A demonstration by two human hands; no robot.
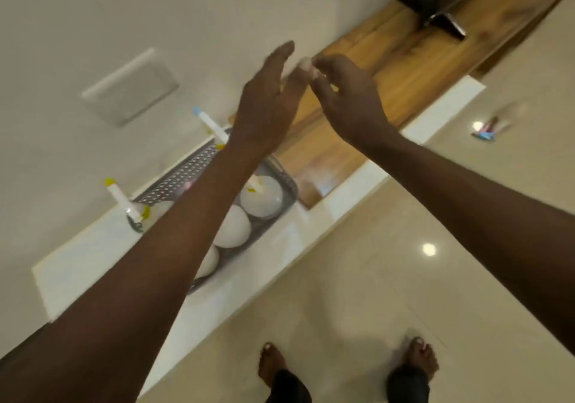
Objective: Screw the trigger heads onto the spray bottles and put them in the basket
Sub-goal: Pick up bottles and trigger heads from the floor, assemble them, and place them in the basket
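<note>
Left hand flat open, empty; right hand pinches small blurred white thing; forearm hides grey perforated metal basket of white round bottles.

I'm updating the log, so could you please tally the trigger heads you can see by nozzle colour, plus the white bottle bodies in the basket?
Yellow-tipped heads: 2
Blue-tipped heads: 1
White bottle bodies visible in the basket: 3; the arm may hide more
Total: 6
</note>
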